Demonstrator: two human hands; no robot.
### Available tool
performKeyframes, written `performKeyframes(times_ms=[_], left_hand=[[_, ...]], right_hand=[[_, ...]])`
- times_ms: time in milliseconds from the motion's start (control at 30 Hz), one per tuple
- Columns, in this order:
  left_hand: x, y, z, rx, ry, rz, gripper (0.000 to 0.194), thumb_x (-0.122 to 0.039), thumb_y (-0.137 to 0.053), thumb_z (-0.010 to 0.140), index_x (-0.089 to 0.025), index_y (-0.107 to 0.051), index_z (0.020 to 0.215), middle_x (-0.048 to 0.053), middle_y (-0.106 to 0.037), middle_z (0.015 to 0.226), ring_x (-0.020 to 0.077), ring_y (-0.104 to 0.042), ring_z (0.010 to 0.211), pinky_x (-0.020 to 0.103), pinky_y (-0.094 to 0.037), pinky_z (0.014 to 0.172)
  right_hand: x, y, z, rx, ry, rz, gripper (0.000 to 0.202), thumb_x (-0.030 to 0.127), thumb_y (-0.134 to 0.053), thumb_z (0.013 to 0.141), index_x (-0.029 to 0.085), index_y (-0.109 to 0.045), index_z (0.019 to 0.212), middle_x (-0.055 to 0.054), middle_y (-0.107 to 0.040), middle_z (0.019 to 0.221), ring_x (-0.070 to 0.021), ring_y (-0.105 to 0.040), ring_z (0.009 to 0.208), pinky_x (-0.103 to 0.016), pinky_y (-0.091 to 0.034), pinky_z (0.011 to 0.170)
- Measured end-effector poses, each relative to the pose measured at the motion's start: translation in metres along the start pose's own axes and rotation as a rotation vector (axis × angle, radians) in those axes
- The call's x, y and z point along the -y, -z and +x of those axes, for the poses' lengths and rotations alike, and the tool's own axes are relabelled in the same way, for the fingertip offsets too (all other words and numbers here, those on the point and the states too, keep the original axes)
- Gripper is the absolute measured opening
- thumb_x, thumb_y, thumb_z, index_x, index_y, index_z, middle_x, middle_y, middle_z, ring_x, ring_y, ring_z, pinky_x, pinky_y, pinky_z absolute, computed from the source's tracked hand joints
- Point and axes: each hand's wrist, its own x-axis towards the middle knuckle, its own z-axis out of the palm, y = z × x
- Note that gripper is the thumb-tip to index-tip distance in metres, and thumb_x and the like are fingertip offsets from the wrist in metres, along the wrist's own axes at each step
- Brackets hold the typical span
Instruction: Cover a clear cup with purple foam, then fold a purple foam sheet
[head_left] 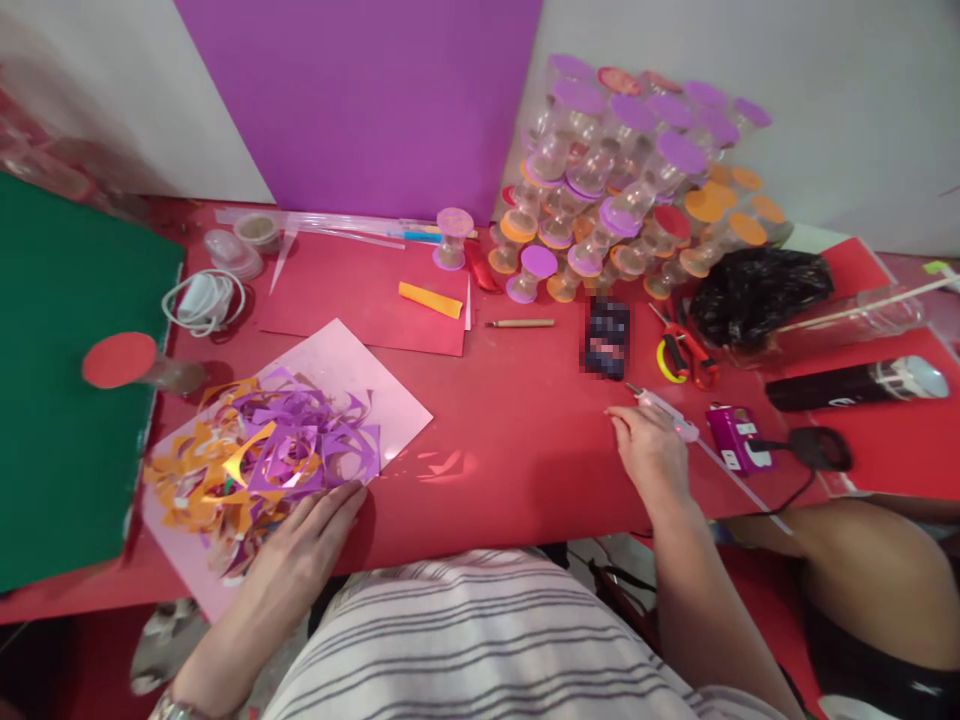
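My left hand (319,530) lies palm down with its fingers stretched out, touching the near edge of a pile of orange and purple paper offcuts (292,430). Under the pile is a pale pink sheet (375,385). Toward the right, my right hand (651,445) is curled at a small pink glue gun (666,410), whose nozzle points up and left. The gun's handle is hidden under my fingers. A clear glue stick (739,485) trails from its back. A few red paper scraps (442,464) lie on the red table between my hands.
Stacked hourglass-shaped plastic pieces (615,210) stand at the back right. Scissors (686,350), a black plastic bag (761,290), a black flask (847,385) and a purple box (739,438) are on the right. A white cable (204,300) and green board (75,400) are left. Another person's leg (870,570) is close by.
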Motion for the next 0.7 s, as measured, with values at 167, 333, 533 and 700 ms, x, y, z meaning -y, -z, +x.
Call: performKeyframes(times_ms=[167, 333, 533, 700], left_hand=[[-0.007, 0.01, 0.009, -0.036, 0.08, -0.029, 0.055, 0.002, -0.033, 0.086, -0.014, -0.058, 0.133, 0.013, -0.066, 0.124, 0.0238, -0.064, 0.109, 0.033, -0.054, 0.094], [-0.02, 0.016, 0.02, 0.077, 0.226, -0.053, 0.055, 0.002, -0.034, 0.087, -0.011, -0.051, 0.137, 0.015, -0.064, 0.12, 0.0228, -0.064, 0.104, 0.031, -0.057, 0.089], [-0.03, 0.009, 0.032, 0.201, 0.383, -0.064, 0.053, 0.002, -0.033, 0.089, -0.009, -0.045, 0.14, 0.017, -0.059, 0.124, 0.023, -0.063, 0.106, 0.035, -0.057, 0.091], [-0.032, 0.003, 0.037, 0.188, 0.44, -0.083, 0.049, -0.003, -0.034, 0.094, -0.01, -0.041, 0.142, 0.017, -0.059, 0.118, 0.0218, -0.066, 0.101, 0.035, -0.059, 0.087]], right_hand=[[0.004, -0.007, -0.001, -0.003, -0.014, 0.017, 0.025, 0.032, -0.046, 0.092, 0.021, -0.068, 0.084, -0.01, -0.07, 0.081, -0.0244, -0.061, 0.082, -0.039, -0.047, 0.081], [-0.008, -0.007, 0.002, 0.053, 0.032, 0.005, 0.024, 0.035, -0.044, 0.09, 0.023, -0.06, 0.076, -0.01, -0.065, 0.072, -0.0244, -0.057, 0.07, -0.039, -0.045, 0.072], [0.002, -0.01, 0.014, 0.097, 0.079, 0.01, 0.022, 0.039, -0.04, 0.086, 0.028, -0.048, 0.07, -0.01, -0.061, 0.064, -0.0276, -0.056, 0.062, -0.041, -0.044, 0.062], [0.098, -0.004, 0.05, 0.12, 0.235, 0.356, 0.016, 0.037, -0.046, 0.09, 0.026, -0.053, 0.081, -0.009, -0.068, 0.078, -0.0237, -0.064, 0.073, -0.035, -0.049, 0.069]])
